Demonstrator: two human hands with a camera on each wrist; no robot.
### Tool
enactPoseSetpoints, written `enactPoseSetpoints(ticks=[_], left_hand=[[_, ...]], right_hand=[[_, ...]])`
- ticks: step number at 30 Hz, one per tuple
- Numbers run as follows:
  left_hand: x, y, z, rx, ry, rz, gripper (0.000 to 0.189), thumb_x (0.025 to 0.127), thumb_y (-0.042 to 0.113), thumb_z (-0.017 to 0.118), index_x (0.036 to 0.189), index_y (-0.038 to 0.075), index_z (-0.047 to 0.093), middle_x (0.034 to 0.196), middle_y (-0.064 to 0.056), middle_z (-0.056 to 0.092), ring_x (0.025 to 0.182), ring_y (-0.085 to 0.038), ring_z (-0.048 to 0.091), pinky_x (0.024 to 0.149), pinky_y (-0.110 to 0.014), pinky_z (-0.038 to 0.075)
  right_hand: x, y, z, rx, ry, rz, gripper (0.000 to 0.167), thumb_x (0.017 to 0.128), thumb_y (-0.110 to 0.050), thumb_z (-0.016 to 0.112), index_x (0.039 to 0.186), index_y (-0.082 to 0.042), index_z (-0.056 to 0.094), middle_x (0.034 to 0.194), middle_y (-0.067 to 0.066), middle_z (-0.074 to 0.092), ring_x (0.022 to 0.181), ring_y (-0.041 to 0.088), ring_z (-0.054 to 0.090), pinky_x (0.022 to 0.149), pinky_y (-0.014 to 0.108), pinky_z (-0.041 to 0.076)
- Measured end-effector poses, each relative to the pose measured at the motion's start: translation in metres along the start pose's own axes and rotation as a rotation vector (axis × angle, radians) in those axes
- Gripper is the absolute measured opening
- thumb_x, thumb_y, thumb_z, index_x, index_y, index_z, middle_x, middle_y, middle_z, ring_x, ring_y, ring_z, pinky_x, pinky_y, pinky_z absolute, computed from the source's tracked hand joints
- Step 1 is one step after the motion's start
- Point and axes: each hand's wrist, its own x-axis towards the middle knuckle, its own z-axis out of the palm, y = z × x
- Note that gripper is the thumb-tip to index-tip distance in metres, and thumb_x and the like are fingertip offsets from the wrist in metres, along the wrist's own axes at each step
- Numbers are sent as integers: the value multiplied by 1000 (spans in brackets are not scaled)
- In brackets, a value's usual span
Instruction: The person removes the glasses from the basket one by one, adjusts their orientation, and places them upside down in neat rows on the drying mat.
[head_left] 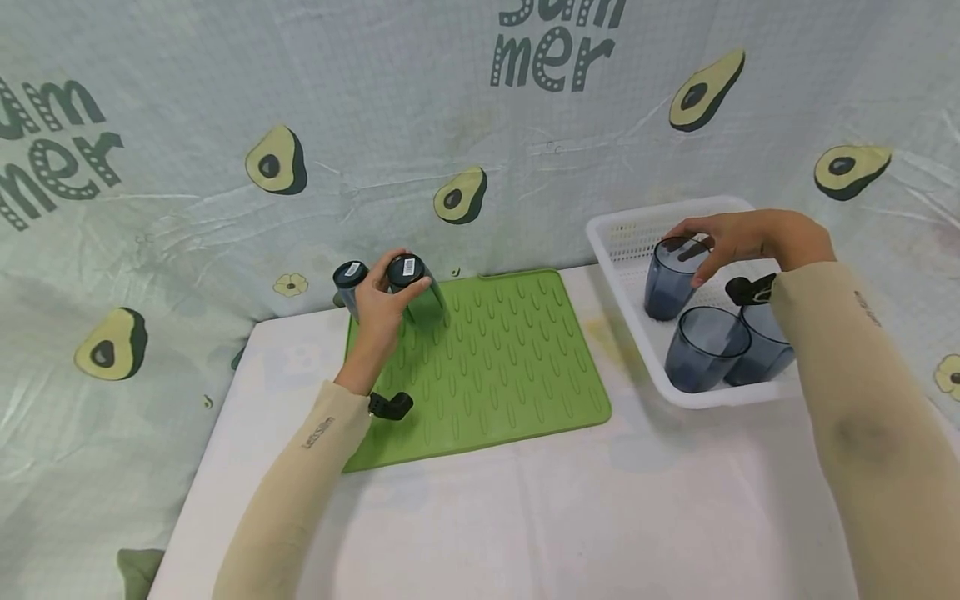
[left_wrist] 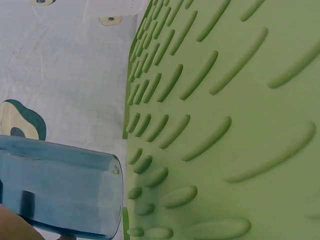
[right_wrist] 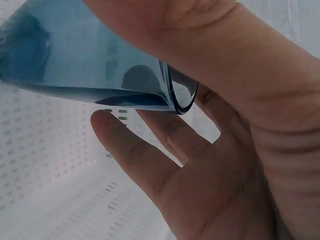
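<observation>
My left hand [head_left: 381, 307] grips a smoky blue drinking glass [head_left: 429, 307] that stands upside down at the back left of a green drying mat [head_left: 510, 358]. Just left of it is a second upturned glass [head_left: 348, 278], partly behind the fingers. In the left wrist view the held glass [left_wrist: 70, 185] has its rim by the mat's edge. Over a white basket [head_left: 626, 333], my right hand [head_left: 742, 236] holds another glass [head_left: 666, 287] near its rim, which faces up. From close by, thumb and fingers lie on either side of this glass [right_wrist: 85, 60].
Two more glasses, one in front [head_left: 701, 354] and one beside it [head_left: 761, 346], stand upright in the basket, the latter partly behind the right sleeve. A white tabletop [head_left: 525, 517] lies under everything. Behind hangs an avocado-print cloth [head_left: 375, 100].
</observation>
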Motion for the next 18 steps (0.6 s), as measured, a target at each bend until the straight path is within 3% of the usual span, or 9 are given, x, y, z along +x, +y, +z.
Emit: enactPoseSetpoints(ticks=[5, 10, 18], left_hand=[[3, -3, 4, 24, 46, -8, 60, 86, 0, 81, 142, 5, 59, 142, -12, 56, 125, -22, 58, 93, -29, 55], [7, -8, 5, 80, 95, -57, 60, 87, 3, 81, 142, 3, 58, 141, -12, 57, 122, -22, 59, 90, -28, 55], [13, -16, 11, 90, 153, -124, 60, 89, 6, 79, 144, 6, 56, 139, -14, 58, 120, -23, 58, 95, -34, 53]], right_hand=[[0, -1, 1, -10, 0, 11, 102, 82, -16, 88, 158, 0, 23, 159, 27, 26, 145, 52, 21, 111, 67, 33], [3, 1, 2, 5, -3, 9, 102, 82, -14, 88, 159, -1, 22, 159, 26, 25, 145, 54, 19, 111, 67, 32], [1, 5, 0, 10, -3, 38, 104, 83, -17, 87, 160, -1, 19, 160, 27, 22, 144, 50, 25, 112, 67, 32]])
